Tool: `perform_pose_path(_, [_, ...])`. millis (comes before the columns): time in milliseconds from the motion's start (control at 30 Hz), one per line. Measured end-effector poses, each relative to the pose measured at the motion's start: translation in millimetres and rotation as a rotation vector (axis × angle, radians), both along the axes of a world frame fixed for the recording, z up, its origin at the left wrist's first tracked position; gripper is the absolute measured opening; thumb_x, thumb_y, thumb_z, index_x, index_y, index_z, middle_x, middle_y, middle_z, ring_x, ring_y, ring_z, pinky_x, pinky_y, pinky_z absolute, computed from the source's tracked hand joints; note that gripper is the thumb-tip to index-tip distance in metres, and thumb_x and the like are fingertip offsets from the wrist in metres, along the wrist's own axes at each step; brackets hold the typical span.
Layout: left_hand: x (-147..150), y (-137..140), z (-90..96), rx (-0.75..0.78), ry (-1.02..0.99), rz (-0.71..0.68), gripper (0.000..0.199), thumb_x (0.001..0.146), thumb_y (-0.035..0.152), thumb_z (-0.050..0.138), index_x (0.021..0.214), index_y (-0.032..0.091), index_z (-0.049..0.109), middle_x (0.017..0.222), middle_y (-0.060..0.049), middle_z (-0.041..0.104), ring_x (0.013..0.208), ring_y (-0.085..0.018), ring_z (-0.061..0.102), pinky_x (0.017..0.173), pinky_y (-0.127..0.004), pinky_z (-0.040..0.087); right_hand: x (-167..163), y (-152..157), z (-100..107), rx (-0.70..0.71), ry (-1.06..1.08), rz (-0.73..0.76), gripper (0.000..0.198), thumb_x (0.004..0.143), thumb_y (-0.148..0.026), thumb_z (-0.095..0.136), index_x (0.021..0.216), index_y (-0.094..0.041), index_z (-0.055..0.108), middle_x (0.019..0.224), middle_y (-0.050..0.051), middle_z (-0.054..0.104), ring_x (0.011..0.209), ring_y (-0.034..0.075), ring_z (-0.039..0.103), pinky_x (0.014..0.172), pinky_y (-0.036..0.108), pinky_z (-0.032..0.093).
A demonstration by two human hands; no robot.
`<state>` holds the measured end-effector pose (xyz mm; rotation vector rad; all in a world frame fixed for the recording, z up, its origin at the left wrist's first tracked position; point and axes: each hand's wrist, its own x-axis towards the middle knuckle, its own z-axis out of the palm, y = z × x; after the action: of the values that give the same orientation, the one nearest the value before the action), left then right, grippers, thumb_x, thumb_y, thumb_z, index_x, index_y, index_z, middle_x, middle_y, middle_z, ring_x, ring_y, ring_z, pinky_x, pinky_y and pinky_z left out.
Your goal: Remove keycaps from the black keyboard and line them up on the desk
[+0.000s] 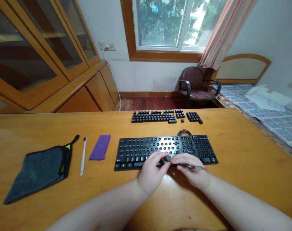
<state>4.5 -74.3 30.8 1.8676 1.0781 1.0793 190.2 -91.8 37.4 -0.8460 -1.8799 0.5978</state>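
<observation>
A black keyboard lies on the wooden table, most of its keycaps off and the small key posts showing. Its bottom-left keys, among them the space bar, are still on. Over its lower edge my left hand pinches a small dark keycap between thumb and forefinger. My right hand is closed round a slim tool, dark toward the fingertips and pale at its other end; its exact kind is unclear. Both hands' fingertips meet at the keycap, partly hiding it. Loose keycaps lie in rows behind the keyboard.
Left of the keyboard lie a purple cloth, a white toothbrush and a folded grey cloth with black edging. A coiled cable sits behind the keyboard. Beyond the table stand an office chair and a bed.
</observation>
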Motion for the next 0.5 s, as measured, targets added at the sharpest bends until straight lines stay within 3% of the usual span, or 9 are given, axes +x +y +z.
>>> perform_pose_path(267, [-2.7,-0.5,1.7,-0.001,-0.043,-0.037,0.020,0.083,0.020,0.055,0.099,0.021,0.066,0.098,-0.005,0.068,0.100,-0.019,0.061,0.091,-0.036,0.048,2.5,-0.6,-1.0,0.044,0.005,-0.033,0.022,0.083,-0.013,0.057,0.101,-0.023,0.065,0.092,0.006,0.071,0.087,0.017,0.065,0.077,0.030,0.054])
perform_pose_path(500, [-3.5,-2.7,-1.9,0.016,-0.114,-0.005,0.014,0.078,0.015,0.060,0.089,0.020,0.066,0.092,-0.004,0.068,0.103,-0.021,0.060,0.098,-0.040,0.043,2.6,-3.6,4.8,0.101,-0.031,0.012,0.023,0.080,-0.011,0.059,0.101,-0.020,0.064,0.095,0.008,0.069,0.088,0.017,0.065,0.076,0.029,0.055])
